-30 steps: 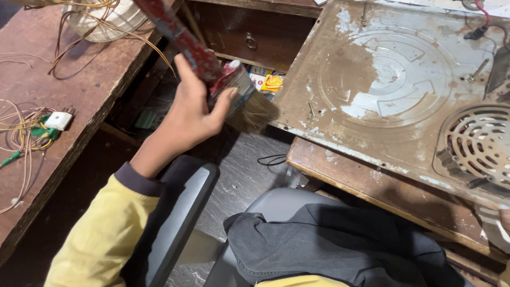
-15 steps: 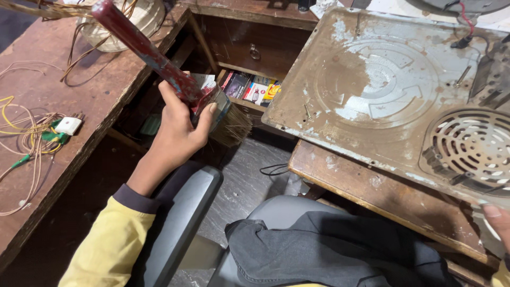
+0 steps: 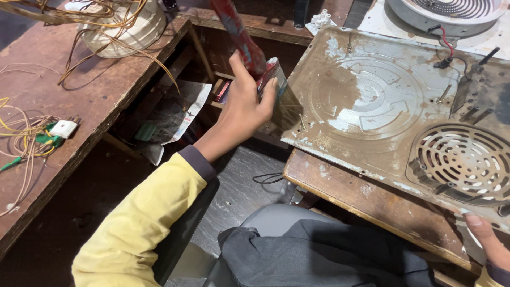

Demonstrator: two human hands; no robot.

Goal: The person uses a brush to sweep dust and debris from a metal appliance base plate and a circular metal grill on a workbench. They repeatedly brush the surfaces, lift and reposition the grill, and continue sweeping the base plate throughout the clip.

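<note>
Brush [image 3: 249,53] raised toward plate [image 3: 372,95]; left hand [image 3: 244,106] clasps handle, tilted up-left; right hand [image 3: 486,239] grip unclear.

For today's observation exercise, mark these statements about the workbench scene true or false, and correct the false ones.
1. The left hand grips a red-handled brush. True.
2. The brush bristles are at the left edge of the dusty metal plate. True.
3. The right hand rests on the round grille. False: it holds the plate's near right corner, beside the grille.
4. The tangled yellow wires lie on the metal plate. False: they lie on the wooden bench at the left.
5. The left sleeve is yellow. True.
</note>
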